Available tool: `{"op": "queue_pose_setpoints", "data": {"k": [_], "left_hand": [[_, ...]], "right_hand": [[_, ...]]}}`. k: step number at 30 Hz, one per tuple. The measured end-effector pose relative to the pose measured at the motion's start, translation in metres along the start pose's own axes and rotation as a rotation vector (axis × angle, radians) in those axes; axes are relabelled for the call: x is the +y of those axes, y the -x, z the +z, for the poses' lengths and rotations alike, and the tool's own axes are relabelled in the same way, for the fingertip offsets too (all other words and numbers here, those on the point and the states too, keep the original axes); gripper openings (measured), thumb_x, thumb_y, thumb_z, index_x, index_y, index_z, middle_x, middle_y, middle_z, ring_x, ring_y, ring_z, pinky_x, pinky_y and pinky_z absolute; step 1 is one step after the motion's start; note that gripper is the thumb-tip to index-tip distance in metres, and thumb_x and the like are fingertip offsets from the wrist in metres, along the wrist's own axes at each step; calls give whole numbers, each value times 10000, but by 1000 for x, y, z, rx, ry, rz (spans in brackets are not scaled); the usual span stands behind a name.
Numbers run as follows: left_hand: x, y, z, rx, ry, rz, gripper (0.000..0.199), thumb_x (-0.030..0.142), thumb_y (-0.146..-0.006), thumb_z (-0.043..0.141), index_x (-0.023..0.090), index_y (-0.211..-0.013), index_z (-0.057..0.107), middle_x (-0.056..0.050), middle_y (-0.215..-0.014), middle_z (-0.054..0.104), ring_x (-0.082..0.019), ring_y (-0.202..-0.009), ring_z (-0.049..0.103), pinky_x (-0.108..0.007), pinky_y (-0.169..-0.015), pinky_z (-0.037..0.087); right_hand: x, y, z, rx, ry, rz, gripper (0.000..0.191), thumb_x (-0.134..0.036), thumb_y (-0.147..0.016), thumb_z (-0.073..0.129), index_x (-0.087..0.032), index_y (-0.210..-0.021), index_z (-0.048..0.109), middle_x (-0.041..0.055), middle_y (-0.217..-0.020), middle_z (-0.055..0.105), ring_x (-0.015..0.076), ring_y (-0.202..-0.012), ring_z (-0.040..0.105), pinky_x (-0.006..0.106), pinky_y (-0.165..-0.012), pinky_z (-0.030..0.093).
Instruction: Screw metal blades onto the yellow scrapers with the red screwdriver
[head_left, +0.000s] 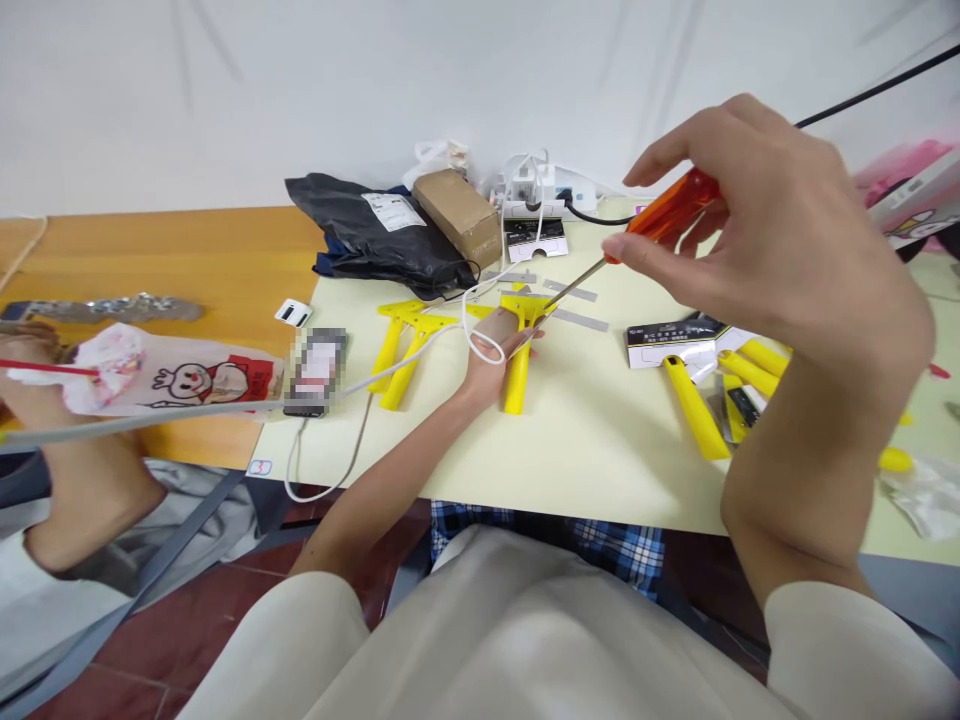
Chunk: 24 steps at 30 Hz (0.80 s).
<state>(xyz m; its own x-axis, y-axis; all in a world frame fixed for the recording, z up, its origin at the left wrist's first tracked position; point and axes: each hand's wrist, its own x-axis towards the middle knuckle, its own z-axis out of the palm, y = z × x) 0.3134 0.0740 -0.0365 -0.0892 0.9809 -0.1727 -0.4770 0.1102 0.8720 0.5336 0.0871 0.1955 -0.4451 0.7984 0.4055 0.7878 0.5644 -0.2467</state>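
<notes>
My right hand (757, 210) is raised above the table, shut on an orange-handled screwdriver (671, 212). Its thin steel shaft slants down to the left, and the tip ends close to a yellow plastic T-shaped handle (517, 365). My left hand (491, 345) grips that handle upright on the cream tabletop (600, 460). Whether the tip touches the handle is hidden. A second yellow T-shaped handle (409, 345) lies just left of my left hand. Several flat grey metal strips (577, 318) lie beyond it.
Yellow handles (694, 410) and a printed box (671, 345) lie to the right. Behind stand a black parcel (375, 235), cardboard box (457, 215) and power strip (547, 195). A white cable loops past my left wrist to a phone (315, 370). A co-worker's arm (82, 480) is at left.
</notes>
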Motion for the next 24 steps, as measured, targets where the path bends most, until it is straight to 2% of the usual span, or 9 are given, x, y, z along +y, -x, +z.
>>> {"op": "queue_pose_setpoints", "data": {"k": [3, 6, 8, 10, 13, 16, 20, 22, 24], "left_hand": [[0, 0, 0, -2, 7, 8, 466, 373, -724, 1017, 245, -1057, 717, -67, -1156, 824, -323, -1023, 847, -321, -647, 612], [0, 0, 0, -11, -4, 13, 476, 395, -728, 1019, 237, -1058, 715, -76, -1177, 820, -331, -1043, 847, -331, -645, 613], [1, 0, 0, -18, -12, 19, 510, 430, -728, 1026, 228, -1071, 708, -88, -1192, 817, -328, -1036, 848, -327, -639, 612], [0, 0, -1, -21, -19, 25, 548, 441, -724, 1035, 222, -1101, 702, -94, -1222, 817, -319, -1021, 847, -320, -641, 616], [-1, 0, -2, -12, -36, 16, 580, 409, -726, 1041, 210, -1144, 691, -104, -1258, 817, -305, -1008, 839, -319, -661, 625], [-2, 0, -2, -14, -44, 11, 554, 395, -757, 1020, 196, -1147, 680, -116, -1247, 814, -303, -1007, 837, -322, -663, 630], [1, 1, -2, -38, -29, 19, 546, 359, -745, 1027, 193, -1138, 688, -115, -1239, 813, -294, -982, 838, -314, -644, 629], [2, 2, -2, -24, -16, 23, 534, 341, -740, 1024, 197, -1138, 697, -106, -1205, 818, -288, -963, 838, -309, -627, 618], [1, 2, -2, -2, -15, 27, 513, 354, -746, 1015, 210, -1128, 703, -87, -1139, 824, -283, -929, 840, -300, -597, 592]], "right_hand": [[1, 0, 0, 5, -17, 32, 214, -284, -1039, 616, -272, -1230, 710, 89, -1130, 738, 330, -868, 748, 592, -1044, 591], [4, 1, 1, -22, -27, 15, 353, -222, -935, 744, -251, -1283, 694, 116, -1270, 712, 331, -971, 745, 543, -1047, 586], [5, 1, 2, 4, -17, 59, 448, -332, -943, 817, -235, -1351, 661, 145, -1308, 699, 335, -981, 736, 540, -1015, 588], [5, 1, 2, 14, -44, 143, 377, -455, -1029, 745, -244, -1324, 641, 102, -1115, 755, 301, -831, 727, 536, -925, 595], [2, 1, 0, -47, -114, 171, 109, -311, -1022, 682, -286, -1121, 644, 0, -843, 753, 271, -729, 735, 469, -804, 567], [0, 1, -3, -79, -116, 136, 167, -250, -941, 725, -310, -1083, 661, 13, -930, 791, 304, -880, 791, 460, -806, 578], [1, 2, -3, -33, -172, 154, 207, -321, -994, 712, -322, -1199, 683, -6, -936, 799, 272, -779, 791, 493, -842, 638], [3, 2, -3, -42, -172, 113, 356, -235, -933, 735, -325, -1274, 688, 2, -1056, 812, 282, -858, 808, 497, -872, 642], [4, 1, -3, -52, -146, 109, 338, -268, -925, 776, -316, -1254, 713, 28, -1090, 811, 315, -952, 809, 519, -914, 635]]}}
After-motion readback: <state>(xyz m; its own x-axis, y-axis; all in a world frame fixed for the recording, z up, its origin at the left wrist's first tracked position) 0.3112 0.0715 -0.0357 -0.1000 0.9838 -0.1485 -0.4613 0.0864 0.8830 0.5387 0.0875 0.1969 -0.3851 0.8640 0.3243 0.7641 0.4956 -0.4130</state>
